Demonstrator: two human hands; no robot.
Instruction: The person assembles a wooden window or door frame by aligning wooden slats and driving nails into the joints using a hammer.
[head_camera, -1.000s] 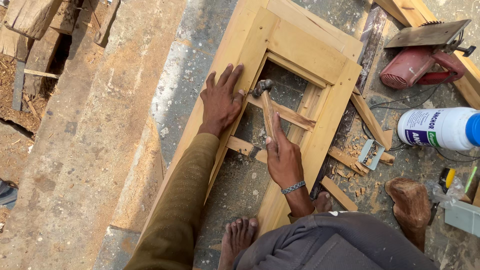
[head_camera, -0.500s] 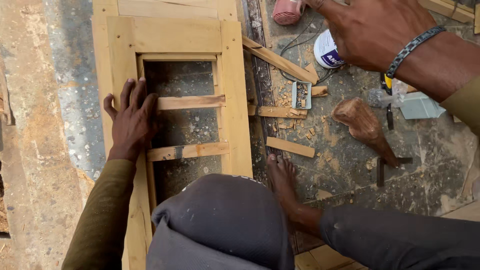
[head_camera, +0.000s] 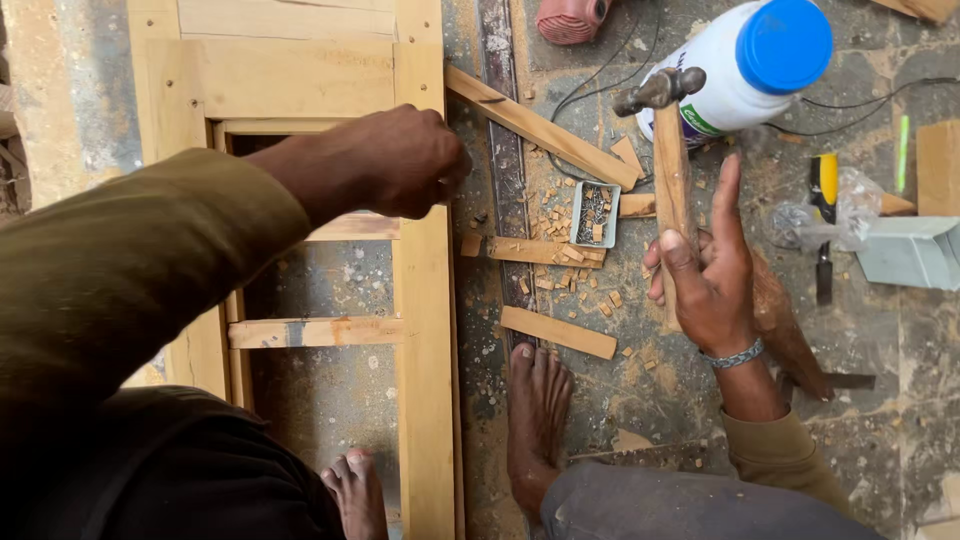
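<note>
Nailing in progress: we are raising the hammer (head_camera: 668, 150), our right hand (head_camera: 712, 272) clamped on its wooden handle, while our left hand (head_camera: 392, 165) is pinching closed at the wooden frame (head_camera: 425, 300), so the coming blow, we judge, is calling for careful aim.

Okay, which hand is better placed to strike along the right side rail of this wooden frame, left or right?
Probably the right hand: it already grips the hammer, raised beside the wooden frame. The left hand is closed at that rail's edge, with no tool visible.
</note>
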